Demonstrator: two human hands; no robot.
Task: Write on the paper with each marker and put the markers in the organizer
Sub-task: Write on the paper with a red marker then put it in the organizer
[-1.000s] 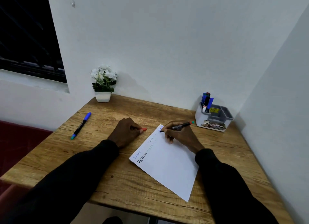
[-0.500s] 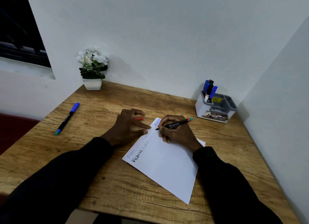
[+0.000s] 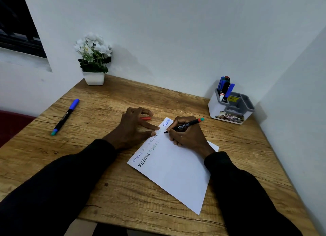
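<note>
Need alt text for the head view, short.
The right hand writes with a black marker on a paper on a wooden desk; the left hand touches the paper's edge, a red cap by its fingers. A blue-capped marker lies far left, an organizer back right.

My wooden desk (image 3: 123,191) is jammed into a corner of 2 white walls (image 3: 176,33), dark window (image 3: 15,24) upper left, red seat (image 3: 12,124) at the left edge.

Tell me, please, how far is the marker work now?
Done: several words are on the paper, and several markers stand in the organizer. In hand: the right hand holds a black marker, tip at the sheet; the left hand steadies it. Left: that marker and the blue-capped marker on the table.
</note>
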